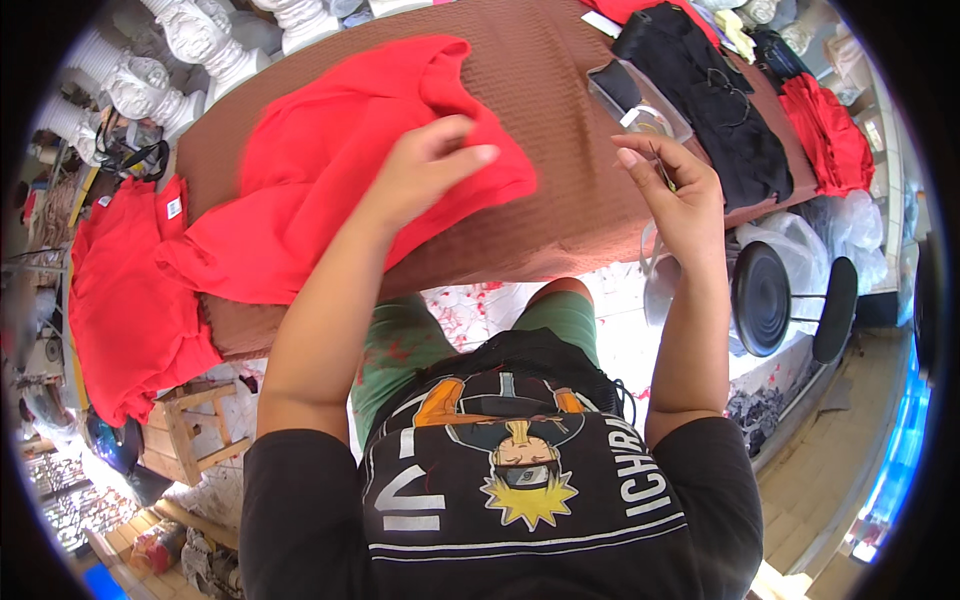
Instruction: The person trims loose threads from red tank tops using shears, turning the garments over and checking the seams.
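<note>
A red garment lies bunched over the left half of the brown cloth-covered table, its edges slightly blurred. Over its right part is my left hand, thumb held apart from the curled forefinger. Nothing shows between them; the other fingers are hidden. My right hand is raised above the table's front edge, with thumb and forefinger pinched together. Something thin and dark, with a yellowish bit, shows in its fingers, too small to name. Just beyond it sits a clear plastic box with small items inside.
More red garments hang over the table's left end. Folded black clothing with a pair of glasses and a red bundle lie at the right. White busts line the back. A black round-seated stool stands at right.
</note>
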A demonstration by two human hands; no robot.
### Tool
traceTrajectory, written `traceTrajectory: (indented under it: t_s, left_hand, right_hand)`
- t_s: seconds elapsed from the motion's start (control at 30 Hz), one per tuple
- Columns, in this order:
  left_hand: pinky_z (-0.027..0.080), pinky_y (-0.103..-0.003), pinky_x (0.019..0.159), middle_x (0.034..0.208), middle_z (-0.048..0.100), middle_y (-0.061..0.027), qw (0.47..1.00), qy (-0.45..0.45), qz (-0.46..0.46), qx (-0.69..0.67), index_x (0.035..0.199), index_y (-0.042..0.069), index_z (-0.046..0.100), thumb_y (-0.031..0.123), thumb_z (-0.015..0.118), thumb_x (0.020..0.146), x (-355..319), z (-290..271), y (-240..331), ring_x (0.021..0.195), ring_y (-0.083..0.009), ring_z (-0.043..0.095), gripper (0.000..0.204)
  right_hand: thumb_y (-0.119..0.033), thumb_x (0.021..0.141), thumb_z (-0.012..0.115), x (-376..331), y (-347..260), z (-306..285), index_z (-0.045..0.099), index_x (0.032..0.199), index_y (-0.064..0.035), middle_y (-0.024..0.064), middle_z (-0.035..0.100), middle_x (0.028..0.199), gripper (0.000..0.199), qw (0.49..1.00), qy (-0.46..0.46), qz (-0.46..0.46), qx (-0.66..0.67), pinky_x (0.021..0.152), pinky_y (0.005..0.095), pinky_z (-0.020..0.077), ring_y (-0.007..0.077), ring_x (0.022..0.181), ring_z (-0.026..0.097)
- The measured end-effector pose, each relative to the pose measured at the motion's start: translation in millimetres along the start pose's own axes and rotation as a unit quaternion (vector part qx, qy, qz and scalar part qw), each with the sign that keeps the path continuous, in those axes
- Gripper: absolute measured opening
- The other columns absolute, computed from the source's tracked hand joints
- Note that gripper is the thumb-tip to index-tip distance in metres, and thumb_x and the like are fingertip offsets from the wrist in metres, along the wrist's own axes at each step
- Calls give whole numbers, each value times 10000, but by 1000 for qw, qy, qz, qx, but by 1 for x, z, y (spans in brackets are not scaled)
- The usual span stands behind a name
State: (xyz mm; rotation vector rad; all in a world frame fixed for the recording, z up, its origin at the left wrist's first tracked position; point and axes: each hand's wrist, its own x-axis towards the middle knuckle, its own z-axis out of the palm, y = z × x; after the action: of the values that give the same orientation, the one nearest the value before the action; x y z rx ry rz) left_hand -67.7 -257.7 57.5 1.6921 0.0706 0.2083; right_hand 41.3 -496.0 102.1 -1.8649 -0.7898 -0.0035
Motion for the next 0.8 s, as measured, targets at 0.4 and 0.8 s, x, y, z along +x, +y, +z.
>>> traceTrajectory:
  t_s: [0.4,0.8]
  left_hand:
    - [434,-290,934,1182,573,-68,982,-15,-121,-141,1297,-5,426,51,611,841,-96,-25,-21,1058,-125,554,495]
    - [463,-294,893,1103,612,-64,978,1,-99,-182,1203,0,508,73,618,858,-93,-18,-29,1001,-125,577,369]
  right_hand:
    - [-204,823,675,-14,4,59,668,950,-4,72,675,810,237,983,-181,20,34,669,242,459,100,736,597]
    - [-291,820,694,-45,7,119,640,981,8,23,639,814,344,862,-330,250,291,614,226,456,54,700,553]
